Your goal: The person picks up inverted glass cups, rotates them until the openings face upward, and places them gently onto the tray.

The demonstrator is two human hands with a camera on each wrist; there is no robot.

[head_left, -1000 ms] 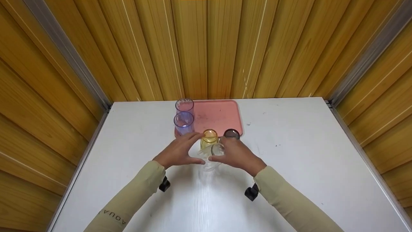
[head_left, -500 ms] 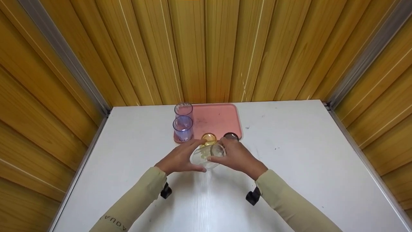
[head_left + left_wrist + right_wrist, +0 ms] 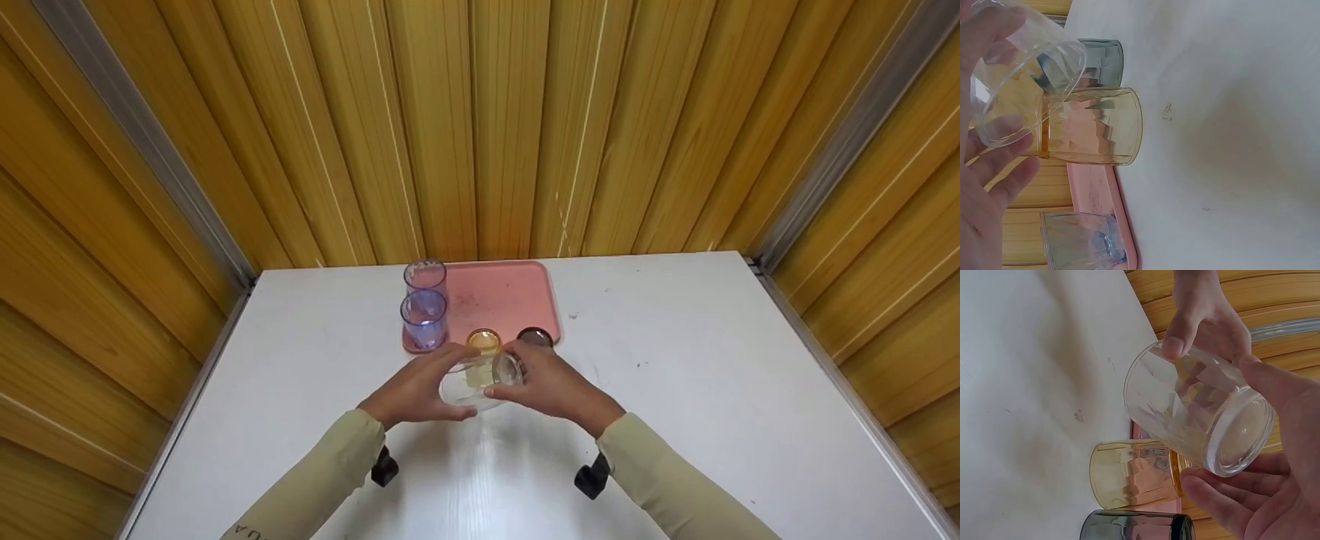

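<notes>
My left hand (image 3: 416, 388) and right hand (image 3: 553, 384) hold a clear drinking glass (image 3: 459, 388) between them above the table. It lies tilted on its side. In the right wrist view, the left thumb presses the rim of the clear glass (image 3: 1185, 410), while my right thumb and fingers grip around its thick base. The left wrist view shows left fingers curved about its wide mouth. Just beyond it a yellow glass (image 3: 484, 340) stands upside down on the table, base up. Beside that, partly behind my right hand, is a dark grey glass (image 3: 535, 337), also inverted.
A pink tray (image 3: 502, 296) lies at the back of the white table (image 3: 675, 360). Two bluish glasses stand upright along its left side, the nearer blue glass (image 3: 424, 319) in front of the farther pale glass (image 3: 425, 276). Wood-patterned walls (image 3: 502, 135) enclose the table.
The clear glass, blurred by motion a second ago, has turned onto its side and now shows sharply between both hands. The head view has tilted upward, so everything sits lower in it.
</notes>
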